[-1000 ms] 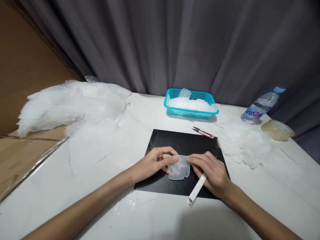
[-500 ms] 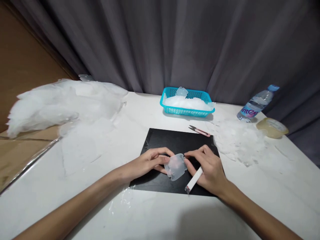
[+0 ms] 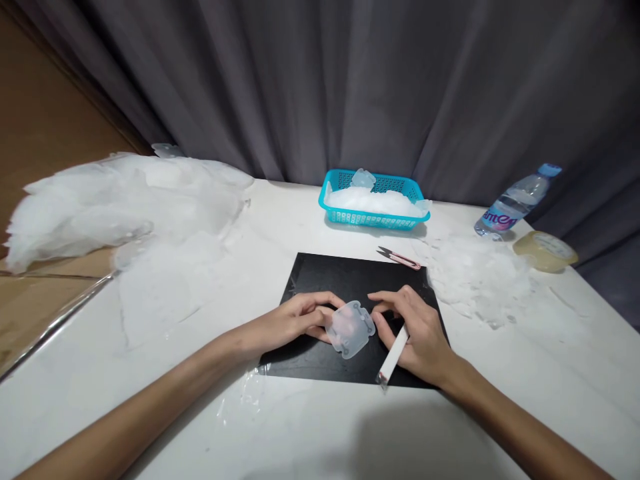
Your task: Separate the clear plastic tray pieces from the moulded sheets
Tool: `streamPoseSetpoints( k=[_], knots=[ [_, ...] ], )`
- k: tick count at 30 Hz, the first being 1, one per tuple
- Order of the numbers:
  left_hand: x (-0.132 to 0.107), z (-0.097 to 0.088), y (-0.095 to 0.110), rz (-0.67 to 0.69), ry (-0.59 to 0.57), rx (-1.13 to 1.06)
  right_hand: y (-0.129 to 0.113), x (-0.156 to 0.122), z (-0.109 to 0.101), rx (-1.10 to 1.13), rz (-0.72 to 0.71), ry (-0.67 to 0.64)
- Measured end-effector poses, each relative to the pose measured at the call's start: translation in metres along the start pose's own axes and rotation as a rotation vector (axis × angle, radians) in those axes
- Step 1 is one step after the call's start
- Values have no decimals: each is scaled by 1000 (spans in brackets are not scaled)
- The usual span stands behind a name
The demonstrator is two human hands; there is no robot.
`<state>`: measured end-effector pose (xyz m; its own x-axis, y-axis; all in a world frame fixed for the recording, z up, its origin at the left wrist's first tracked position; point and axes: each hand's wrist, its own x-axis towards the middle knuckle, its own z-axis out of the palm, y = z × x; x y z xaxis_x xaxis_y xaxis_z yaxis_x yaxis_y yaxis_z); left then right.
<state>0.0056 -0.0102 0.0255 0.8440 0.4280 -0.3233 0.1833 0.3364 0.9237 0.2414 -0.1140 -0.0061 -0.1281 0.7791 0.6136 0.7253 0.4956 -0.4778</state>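
Note:
A small translucent plastic piece [image 3: 350, 329] with tabbed corners lies on a black mat [image 3: 345, 280] in front of me. My left hand [image 3: 300, 321] pinches its left edge with curled fingers. My right hand [image 3: 417, 330] touches the piece's right side with its fingertips and grips a white craft knife [image 3: 394, 360], whose end points back toward me.
A turquoise basket [image 3: 373, 200] of translucent pieces stands behind the mat. Pink thread snips [image 3: 399, 257] lie at the mat's far edge. Plastic scraps [image 3: 475, 277], a water bottle [image 3: 515, 201] and a tape roll [image 3: 545, 251] are on the right. A heap of clear plastic [image 3: 120, 200] fills the left.
Both hands have turned the plastic piece on the mat, so it now lies rotated at an angle. The craft knife stayed in my right hand.

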Motion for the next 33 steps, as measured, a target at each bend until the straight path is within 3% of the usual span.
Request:
streamPoseSetpoints(
  k=[11, 20, 25, 33],
  knots=[
    [-2, 0, 0, -5, 71, -36, 0, -2, -1, 55, 17, -60],
    [-6, -1, 2, -33, 40, -70, -2, -3, 2, 78, 88, -59],
    [-5, 4, 3, -75, 71, -78, -2, -6, 2, 71, 51, -83],
    [-5, 1, -4, -32, 53, -54, -1, -6, 3, 63, 81, -113]
  ],
)
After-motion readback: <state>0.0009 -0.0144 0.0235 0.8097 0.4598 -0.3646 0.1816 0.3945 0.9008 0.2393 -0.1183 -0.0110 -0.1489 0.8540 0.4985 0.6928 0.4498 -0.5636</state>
